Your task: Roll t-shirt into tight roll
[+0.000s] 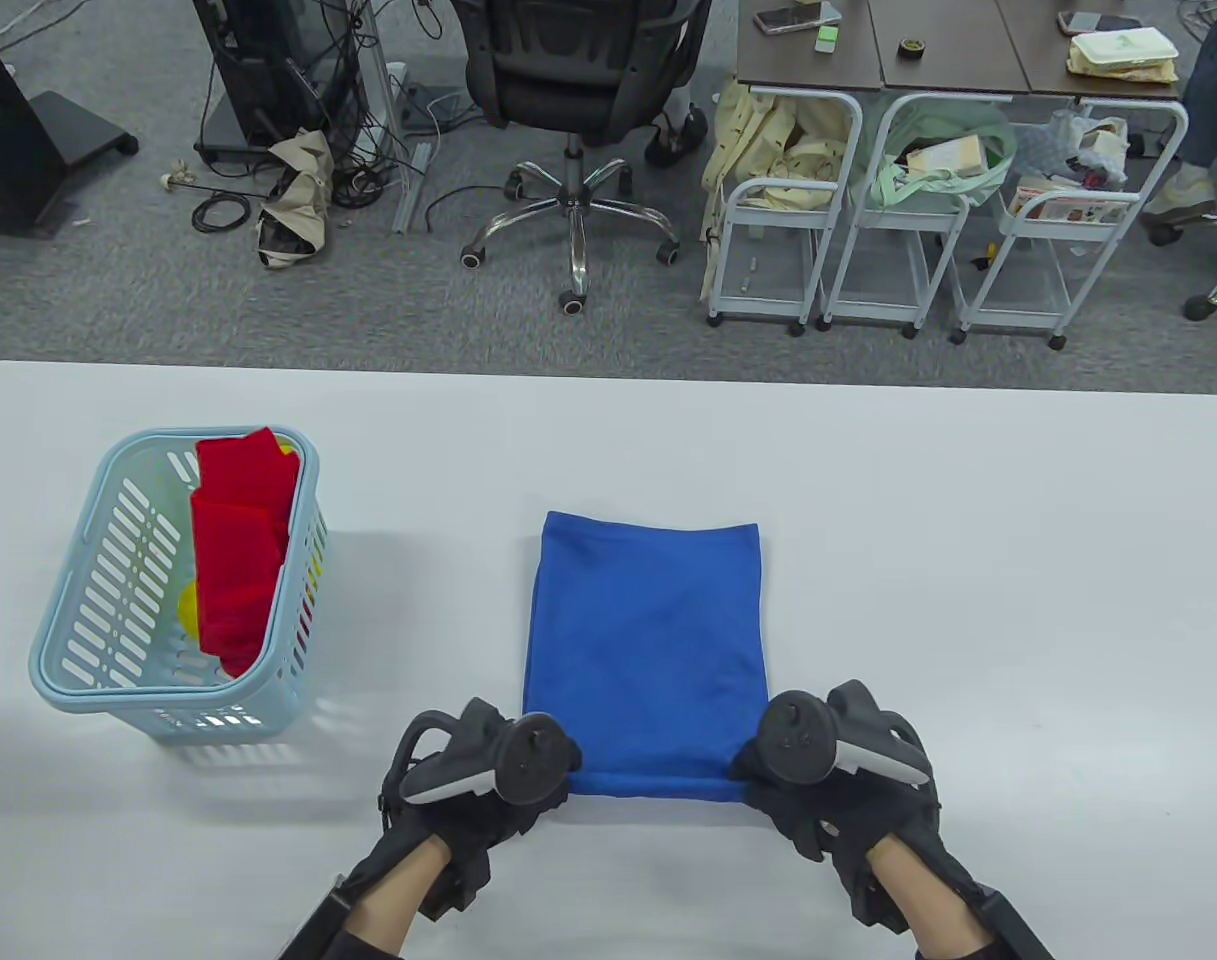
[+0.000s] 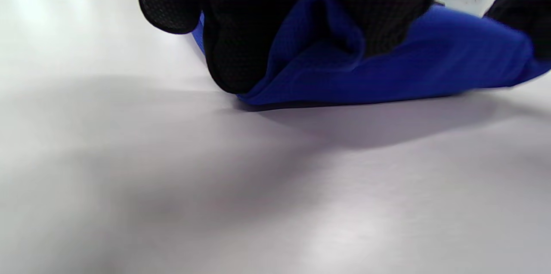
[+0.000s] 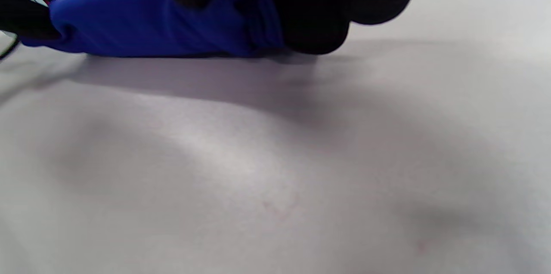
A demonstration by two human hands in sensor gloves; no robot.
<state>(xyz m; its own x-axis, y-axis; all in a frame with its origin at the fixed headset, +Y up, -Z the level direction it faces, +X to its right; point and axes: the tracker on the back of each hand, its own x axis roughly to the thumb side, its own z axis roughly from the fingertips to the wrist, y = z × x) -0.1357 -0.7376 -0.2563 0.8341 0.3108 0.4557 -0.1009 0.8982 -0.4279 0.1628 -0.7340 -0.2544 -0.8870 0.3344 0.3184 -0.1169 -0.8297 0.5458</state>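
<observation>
On the white desk (image 1: 968,500), in the table view, a blue shirt (image 1: 648,630) lies folded into a narrow rectangle, its long side running near to far, about midway between left and right. Its near edge is turned up into a thin first roll. The left hand (image 1: 478,780) holds the near left corner and the right hand (image 1: 838,770) the near right corner, each with a tracker on its back. At the far left stands a pale blue basket (image 1: 68,620) with red cloth (image 1: 243,550) inside, well apart from the shirt.

In the left wrist view, the gloved fingers (image 2: 232,50) curl over the rolled edge and pinch a fold of blue fabric against the desk; the roll runs off to the right, low and slim.

In the right wrist view, the fingers (image 3: 318,29) are likewise clamped on the end of the roll, bunched fabric showing between them, and the tube stretches left toward the other hand.

The step in hand looks like the very start of rolling: only one thin turn is made and most of the shirt is flat beyond it. The next move likely calls for both hands to roll away together, evenly, keeping the fabric taut so that the ends stay level and the core stays tight.
</observation>
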